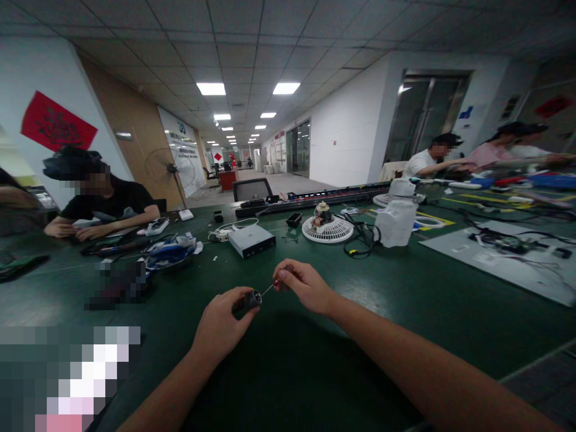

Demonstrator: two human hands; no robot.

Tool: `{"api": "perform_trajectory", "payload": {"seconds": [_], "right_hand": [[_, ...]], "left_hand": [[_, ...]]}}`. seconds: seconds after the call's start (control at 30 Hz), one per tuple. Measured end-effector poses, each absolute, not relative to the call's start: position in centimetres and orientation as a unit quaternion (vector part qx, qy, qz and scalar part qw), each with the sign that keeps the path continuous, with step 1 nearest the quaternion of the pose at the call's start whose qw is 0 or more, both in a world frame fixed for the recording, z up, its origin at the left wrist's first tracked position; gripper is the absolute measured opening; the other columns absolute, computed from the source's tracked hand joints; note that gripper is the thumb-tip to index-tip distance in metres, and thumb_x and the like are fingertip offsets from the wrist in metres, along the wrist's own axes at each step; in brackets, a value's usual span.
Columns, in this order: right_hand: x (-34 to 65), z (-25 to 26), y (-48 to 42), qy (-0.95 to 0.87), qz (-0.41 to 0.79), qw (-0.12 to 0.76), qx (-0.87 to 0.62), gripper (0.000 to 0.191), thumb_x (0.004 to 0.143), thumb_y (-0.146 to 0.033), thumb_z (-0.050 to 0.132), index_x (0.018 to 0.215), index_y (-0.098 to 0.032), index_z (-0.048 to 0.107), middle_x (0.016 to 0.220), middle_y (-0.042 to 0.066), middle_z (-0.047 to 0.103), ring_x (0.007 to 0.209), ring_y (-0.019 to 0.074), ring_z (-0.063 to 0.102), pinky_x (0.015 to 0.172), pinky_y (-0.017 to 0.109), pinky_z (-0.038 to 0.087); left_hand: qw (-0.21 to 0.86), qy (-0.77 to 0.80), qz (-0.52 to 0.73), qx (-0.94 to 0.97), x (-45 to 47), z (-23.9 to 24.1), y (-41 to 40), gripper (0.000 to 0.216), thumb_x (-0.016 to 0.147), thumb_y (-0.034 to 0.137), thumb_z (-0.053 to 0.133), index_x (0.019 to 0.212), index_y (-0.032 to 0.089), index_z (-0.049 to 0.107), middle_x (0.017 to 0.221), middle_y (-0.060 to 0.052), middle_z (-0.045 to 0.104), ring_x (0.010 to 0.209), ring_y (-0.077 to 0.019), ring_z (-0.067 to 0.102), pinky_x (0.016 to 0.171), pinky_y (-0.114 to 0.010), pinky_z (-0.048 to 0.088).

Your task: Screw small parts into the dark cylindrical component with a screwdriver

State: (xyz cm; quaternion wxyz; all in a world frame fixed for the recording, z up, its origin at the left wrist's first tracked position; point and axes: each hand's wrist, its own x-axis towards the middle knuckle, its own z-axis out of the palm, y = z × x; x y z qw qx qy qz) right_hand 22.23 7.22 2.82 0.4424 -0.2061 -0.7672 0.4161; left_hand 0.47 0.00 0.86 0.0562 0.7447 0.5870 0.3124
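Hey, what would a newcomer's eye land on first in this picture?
The two bare hands at centre: the left hand grips a small dark cylinder, and the right hand pinches a thin tool pointed at its end. Beyond them on the green table lies a white fan grille.

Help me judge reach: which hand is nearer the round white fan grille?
Right. The right hand, pinching a thin tool, is in front of the fan grille, slightly to its left; the left hand, holding a small dark cylinder, sits closer to the person and further left.
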Motion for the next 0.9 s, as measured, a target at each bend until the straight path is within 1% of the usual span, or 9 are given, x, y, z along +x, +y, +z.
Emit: {"api": "perform_trajectory", "payload": {"seconds": [0.1,0.17,0.27,0.37,0.47,0.57,0.67,0.83,0.9], "right_hand": [[22.2,2.9,7.0,-0.766,0.382,0.467,-0.22,0.025,0.098,-0.039,0.047,0.095,-0.018,0.059,0.078,0.003,0.065,0.071,0.0156,0.063,0.064,0.027,0.047],[22.4,3.0,6.8,-0.794,0.301,0.47,-0.24,0.021,0.098,-0.035,0.047,0.093,-0.018,0.059,0.077,0.003,0.065,0.07,0.0152,0.062,0.066,0.027,0.046],[22.8,3.5,6.4,-0.816,0.175,0.492,-0.25,0.02,0.097,-0.029,0.048,0.082,-0.018,0.057,0.076,0.003,0.061,0.07,0.0156,0.058,0.068,0.029,0.044],[23.0,3.8,6.2,-0.819,0.13,0.503,-0.245,0.017,0.097,-0.024,0.045,0.084,-0.018,0.056,0.082,0.004,0.059,0.077,0.0168,0.056,0.073,0.03,0.044],[22.8,3.8,6.2,-0.86,0.133,0.433,-0.236,0.012,0.096,-0.018,0.046,0.094,-0.017,0.058,0.087,0.005,0.062,0.082,0.0168,0.057,0.076,0.029,0.044],[22.4,3.3,6.4,-0.903,0.115,0.339,-0.238,0.012,0.093,-0.016,0.052,0.097,-0.017,0.063,0.091,0.006,0.065,0.087,0.0184,0.058,0.079,0.031,0.044],[22.1,2.6,6.7,-0.925,0.105,0.254,-0.261,0.013,0.089,-0.022,0.061,0.099,-0.018,0.068,0.092,0.007,0.067,0.091,0.0211,0.059,0.081,0.033,0.045],[22.0,1.8,7.0,-0.94,0.117,0.173,-0.271,0.044,0.084,-0.045,0.069,0.12,-0.019,0.065,0.104,0.01,0.065,0.097,0.0251,0.06,0.083,0.037,0.046],[21.9,1.6,6.8,-0.944,0.118,0.165,-0.259,0.048,0.084,-0.049,0.068,0.123,-0.022,0.064,0.107,0.01,0.063,0.098,0.0253,0.059,0.084,0.038,0.046]], "left_hand": [[0.054,0.592,0.308,0.743,0.4,0.8,0.0,0.029,0.083,0.034,0.065,0.111,0.027,0.066,0.105,-0.002,0.073,0.093,-0.0228,0.067,0.083,-0.039,0.051],[0.052,0.595,0.305,0.742,0.4,0.7,0.1,0.029,0.083,0.035,0.065,0.111,0.028,0.066,0.105,-0.001,0.073,0.093,-0.0228,0.067,0.083,-0.038,0.051],[0.053,0.599,0.298,0.741,0.3,0.6,0.1,0.028,0.083,0.035,0.065,0.11,0.028,0.067,0.105,0.0,0.073,0.094,-0.0228,0.067,0.084,-0.038,0.051],[0.037,0.602,0.288,0.744,0.2,0.7,0.2,0.028,0.082,0.032,0.065,0.11,0.029,0.068,0.105,0.0,0.073,0.095,-0.0232,0.066,0.085,-0.039,0.049],[0.005,0.6,0.264,0.755,0.2,0.8,0.2,0.03,0.081,0.024,0.065,0.11,0.03,0.069,0.104,-0.001,0.072,0.096,-0.0238,0.065,0.086,-0.04,0.048],[-0.022,0.593,0.244,0.767,0.1,0.9,0.3,0.032,0.079,0.019,0.066,0.109,0.031,0.071,0.104,-0.001,0.069,0.096,-0.0242,0.063,0.086,-0.04,0.046],[-0.038,0.59,0.241,0.769,0.2,0.9,0.3,0.033,0.079,0.017,0.066,0.108,0.031,0.072,0.103,-0.002,0.068,0.097,-0.0244,0.062,0.087,-0.04,0.045],[-0.03,0.604,0.253,0.755,0.3,1.2,0.0,0.032,0.08,0.017,0.062,0.109,0.028,0.071,0.103,-0.003,0.068,0.096,-0.0242,0.063,0.086,-0.04,0.046],[-0.022,0.613,0.261,0.746,0.4,1.2,0.0,0.032,0.08,0.018,0.061,0.109,0.027,0.071,0.103,-0.003,0.068,0.096,-0.0241,0.064,0.086,-0.039,0.047]]}}
